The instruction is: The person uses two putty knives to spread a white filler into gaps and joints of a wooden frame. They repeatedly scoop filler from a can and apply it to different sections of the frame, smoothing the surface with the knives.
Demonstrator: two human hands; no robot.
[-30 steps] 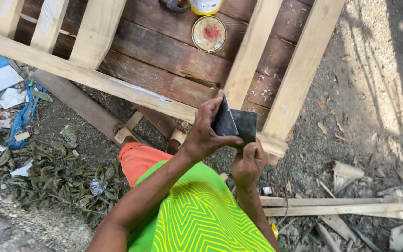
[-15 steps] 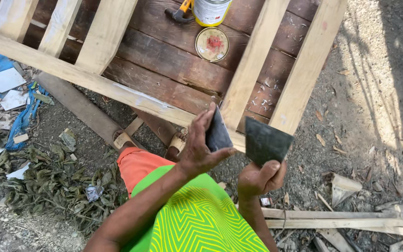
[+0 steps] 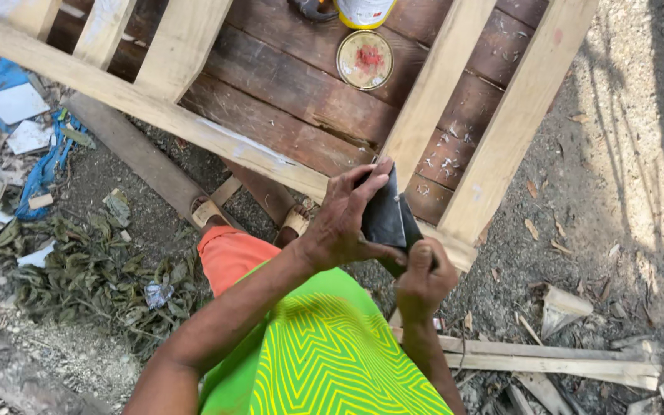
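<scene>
My left hand (image 3: pixel 345 219) and my right hand (image 3: pixel 423 277) meet in front of my chest over a dark grey sheet, likely sandpaper (image 3: pixel 387 219). The left fingers press along its upper edge while the right thumb and fingers pinch its lower corner; the sheet looks folded between them. Both hands hover above the near rail of a pale wooden frame (image 3: pixel 194 131) laid over dark brown boards (image 3: pixel 293 84).
A round tin lid with red residue (image 3: pixel 364 59) and a yellow-and-white can (image 3: pixel 363 11) sit on the boards at the top. Wood offcuts (image 3: pixel 547 361) lie on the dirt at the right. Dry leaves (image 3: pixel 94 277) and blue and white scraps (image 3: pixel 17 115) litter the left.
Half a second ago my hands were apart, each with a dark piece raised. Now they have come back together and the pieces are pressed into one fold.
</scene>
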